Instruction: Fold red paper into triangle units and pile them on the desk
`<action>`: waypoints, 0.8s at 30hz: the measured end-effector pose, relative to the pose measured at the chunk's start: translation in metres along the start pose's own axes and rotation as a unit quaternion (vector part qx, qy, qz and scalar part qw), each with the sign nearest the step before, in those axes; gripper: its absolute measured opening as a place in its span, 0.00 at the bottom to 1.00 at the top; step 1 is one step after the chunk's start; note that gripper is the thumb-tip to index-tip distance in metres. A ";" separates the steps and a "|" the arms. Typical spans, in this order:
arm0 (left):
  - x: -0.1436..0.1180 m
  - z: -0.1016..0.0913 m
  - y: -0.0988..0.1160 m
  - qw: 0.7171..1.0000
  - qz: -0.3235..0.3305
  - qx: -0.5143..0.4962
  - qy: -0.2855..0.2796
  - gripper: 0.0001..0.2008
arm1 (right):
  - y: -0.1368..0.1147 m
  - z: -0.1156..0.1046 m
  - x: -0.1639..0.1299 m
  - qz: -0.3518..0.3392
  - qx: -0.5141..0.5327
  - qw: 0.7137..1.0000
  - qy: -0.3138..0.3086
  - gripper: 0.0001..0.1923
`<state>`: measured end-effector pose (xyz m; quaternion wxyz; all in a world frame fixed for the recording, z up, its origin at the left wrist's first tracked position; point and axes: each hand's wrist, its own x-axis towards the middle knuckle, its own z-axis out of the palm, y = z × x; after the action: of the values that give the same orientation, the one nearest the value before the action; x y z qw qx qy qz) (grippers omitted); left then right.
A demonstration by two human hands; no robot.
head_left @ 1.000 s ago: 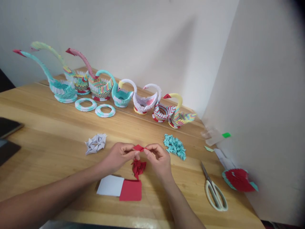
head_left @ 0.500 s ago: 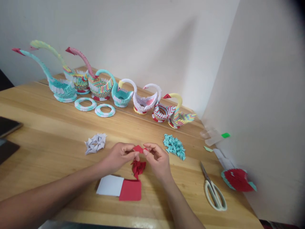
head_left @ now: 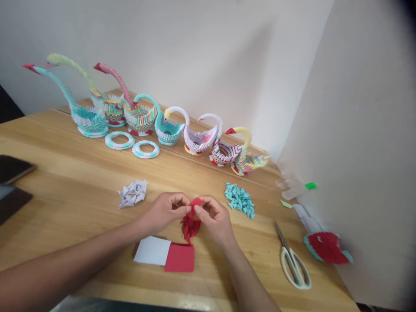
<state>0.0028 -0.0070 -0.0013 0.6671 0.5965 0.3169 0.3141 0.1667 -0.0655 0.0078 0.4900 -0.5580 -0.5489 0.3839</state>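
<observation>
Pinching a small red paper piece [head_left: 195, 203] between both hands, left hand [head_left: 165, 211] and right hand [head_left: 213, 216] are gripping it just above the red folded pile [head_left: 190, 226], behind the red sheet [head_left: 180, 263] on the table [head_left: 65, 182].

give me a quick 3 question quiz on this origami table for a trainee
1. True or false: both hands pinch one small red paper piece above the pile of folded red pieces.
2. Which lies nearest the right hand? A) scissors B) teal folded pieces C) teal-and-white rings
3. Fill in: the flat red sheet lies edge to edge with a ____ sheet, near the left hand.

Key:
1. True
2. B
3. white
</observation>
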 end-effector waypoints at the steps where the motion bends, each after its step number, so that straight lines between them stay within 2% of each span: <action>1: 0.000 0.000 0.000 1.000 -0.008 0.000 -0.002 0.09 | -0.001 -0.001 0.000 0.006 -0.002 1.000 0.007 0.07; 7: 0.000 0.000 0.003 0.998 -0.056 -0.041 -0.004 0.13 | 0.004 -0.002 0.001 0.007 0.002 0.999 0.041 0.08; 13: 0.000 -0.002 0.002 0.999 -0.039 -0.029 0.009 0.13 | 0.004 -0.002 0.001 -0.020 -0.042 0.998 0.040 0.06; 18: 0.000 -0.003 0.002 0.999 -0.037 -0.030 0.013 0.12 | -0.002 -0.001 0.000 -0.122 -0.137 0.982 0.053 0.03; 24: -0.001 -0.004 0.008 0.998 -0.047 -0.036 0.014 0.13 | -0.008 -0.005 0.001 -0.298 -0.228 0.925 0.053 0.08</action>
<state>-0.0015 -0.0048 0.0065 0.6978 0.5518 0.3427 0.3019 0.1699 -0.0662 0.0170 0.4698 -0.4847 -0.7358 0.0541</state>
